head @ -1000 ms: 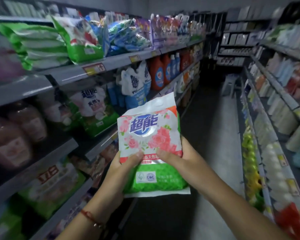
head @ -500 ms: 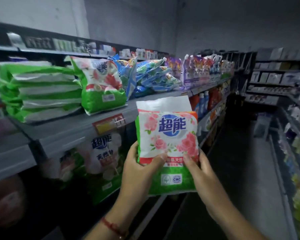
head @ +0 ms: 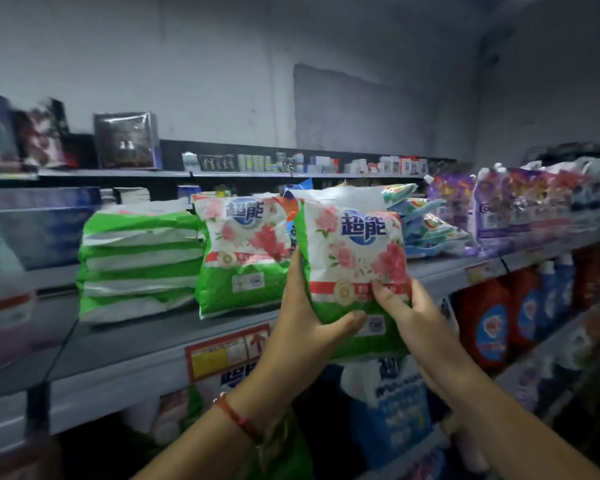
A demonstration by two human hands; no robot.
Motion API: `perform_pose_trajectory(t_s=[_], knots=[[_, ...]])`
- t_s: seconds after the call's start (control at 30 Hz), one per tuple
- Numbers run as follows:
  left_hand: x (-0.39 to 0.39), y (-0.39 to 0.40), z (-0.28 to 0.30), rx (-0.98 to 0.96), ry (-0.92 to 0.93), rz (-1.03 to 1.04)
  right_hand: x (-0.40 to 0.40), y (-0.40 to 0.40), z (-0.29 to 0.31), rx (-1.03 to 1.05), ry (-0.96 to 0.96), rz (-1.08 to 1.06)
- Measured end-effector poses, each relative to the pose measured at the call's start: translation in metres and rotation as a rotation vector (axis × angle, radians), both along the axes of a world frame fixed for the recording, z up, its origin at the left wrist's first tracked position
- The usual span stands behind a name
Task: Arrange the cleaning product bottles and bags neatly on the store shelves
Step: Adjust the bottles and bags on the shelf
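Both hands held one green and white detergent bag (head: 352, 268) printed with pink flowers, upright and raised level with the grey shelf (head: 125, 344). The left hand (head: 305, 327) gripped the bag's lower left edge, with the thumb pressed across the green front and the fingers wrapped behind it. The right hand (head: 404, 306) pinched the lower right part of the bag, fingertips curled onto the red band. A red string bracelet (head: 238, 415) circled the left wrist. Just to the left of the hands, a matching bag (head: 243, 254) stood upright on the shelf, and the held bag overlapped its right edge from this view; whether the two touched could not be told. Further left of that, a stack of the same bags (head: 139, 261) lay flat, one on another. To the right of the hands, a heap of blue pouches (head: 426, 220) lay slanted on the same shelf, and beyond them stood a row of purple pouches (head: 492, 209), blurred towards the frame edge. Below the left hand, a red and yellow price tag (head: 227, 351) was fixed to the shelf's front lip. Below the right hand, on the next shelf down, sat a blue and white bag (head: 392, 407), and to its right stood red bottles (head: 485, 320) with blue labels.
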State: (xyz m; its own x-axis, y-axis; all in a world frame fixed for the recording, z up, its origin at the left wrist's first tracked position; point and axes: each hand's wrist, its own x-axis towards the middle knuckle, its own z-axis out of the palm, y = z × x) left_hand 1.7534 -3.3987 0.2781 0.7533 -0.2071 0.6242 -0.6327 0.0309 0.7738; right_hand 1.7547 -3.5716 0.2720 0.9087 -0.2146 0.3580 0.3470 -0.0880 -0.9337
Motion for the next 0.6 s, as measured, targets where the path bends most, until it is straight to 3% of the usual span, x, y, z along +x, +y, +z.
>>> perform_pose_trajectory(t_s=[0.3, 0.43, 0.6], knots=[[0.005, 0.055, 0.014, -0.105, -0.153, 0.467, 0.05, 0.054, 0.024, -0.124, -0.101, 0.434], [-0.008, 0.116, 0.025, -0.118, -0.091, 0.639, 0.051, 0.113, 0.041, -0.284, -0.118, 0.624], [-0.008, 0.189, 0.033, 0.034, 0.004, 0.852, 0.049, 0.178, 0.053, -0.563, -0.128, 0.652]])
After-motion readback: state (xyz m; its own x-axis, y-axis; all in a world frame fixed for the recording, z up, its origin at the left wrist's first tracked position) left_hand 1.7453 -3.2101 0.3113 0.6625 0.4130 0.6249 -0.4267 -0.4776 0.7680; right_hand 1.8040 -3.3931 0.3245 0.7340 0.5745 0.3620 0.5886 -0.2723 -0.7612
